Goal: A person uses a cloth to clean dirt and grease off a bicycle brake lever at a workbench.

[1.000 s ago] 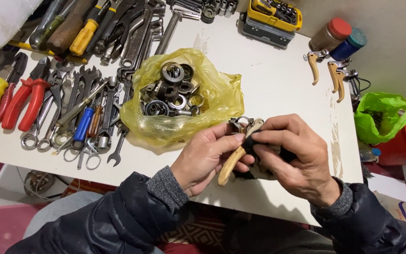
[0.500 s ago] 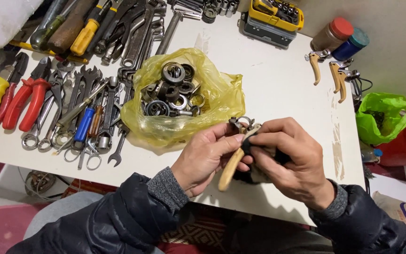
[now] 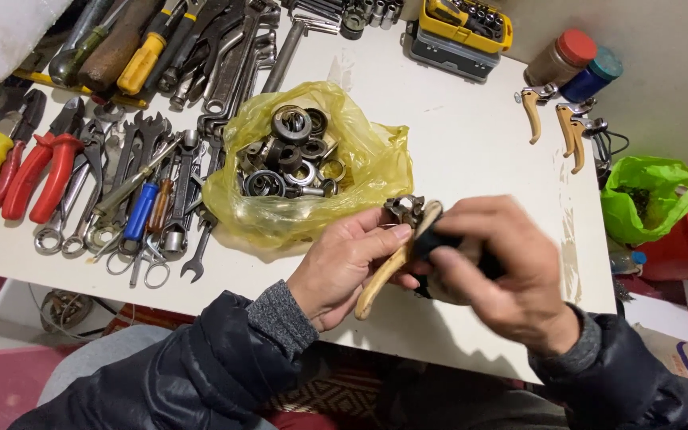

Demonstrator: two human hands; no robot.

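My left hand (image 3: 348,267) holds a brake lever (image 3: 392,263) with a tan, worn blade and a grey metal clamp at its top end, over the near edge of the white table (image 3: 471,151). My right hand (image 3: 503,275) is blurred and closed around a dark part at the lever's upper end; what that part is I cannot tell. Just beyond my hands lies an open yellow plastic bag (image 3: 360,159) holding several metal rings, bearings and nuts (image 3: 288,151).
Wrenches, pliers and screwdrivers (image 3: 121,191) cover the table's left side. A yellow socket case (image 3: 459,32) sits at the back. Two jars (image 3: 571,64) and more tan brake levers (image 3: 571,131) lie at the right. A green bag (image 3: 646,199) stands off the table's right edge.
My right hand has shifted along the lever's upper end and is now blurred with motion. The lever has tilted slightly; my left hand keeps its hold.
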